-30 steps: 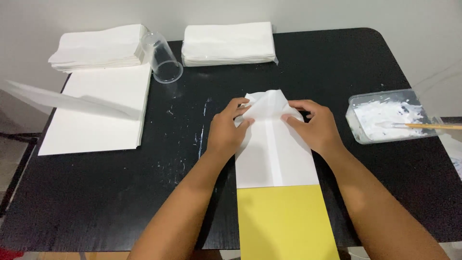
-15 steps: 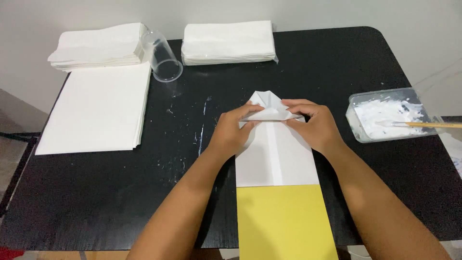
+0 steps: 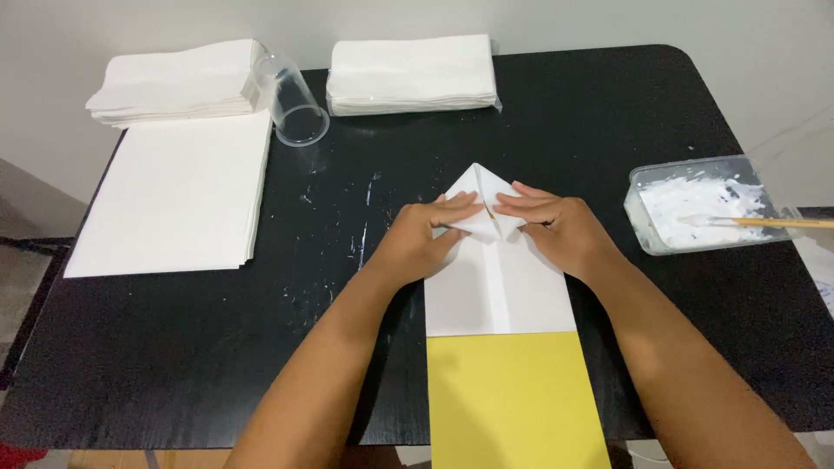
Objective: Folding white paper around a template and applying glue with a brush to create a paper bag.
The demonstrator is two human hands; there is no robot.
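We note the left hand (image 3: pixel 430 239) at centre frame, lying flat with fingers extended, palm down on the folded paper piece (image 3: pixel 495 278). It grips nothing; the fingertips press on the left slanted flap near the top of the paper. The right hand (image 3: pixel 556 230) mirrors it just to the right: also flat, fingers stretched toward the middle, pressing the right flap. The fingertips of the two hands nearly meet at the centre crease, where a thin yellowish line shows between the flaps.

The paper piece itself lies at centre frame on the black table (image 3: pixel 695 365). Its upper end is folded to a point, which sticks out above the fingers. Below the hands we see a white section with a vertical crease, and below that a yellow section (image 3: pixel 512 399) that runs to the lower edge of the frame.

Moving outward: in the right of the frame, well apart from the right hand, stands a clear plastic tray (image 3: pixel 704 208) holding white paste, with a thin wooden stick (image 3: pixel 782 223) resting in it. White smears mark the table left of the left hand. In the upper left lies a flat stack of white sheets (image 3: pixel 174 195); above it, a pile of folded white paper (image 3: pixel 174 82). A clear plastic cup (image 3: pixel 291 100) lies on its side beside that pile. A second folded white pile (image 3: pixel 413 74) sits at upper centre.
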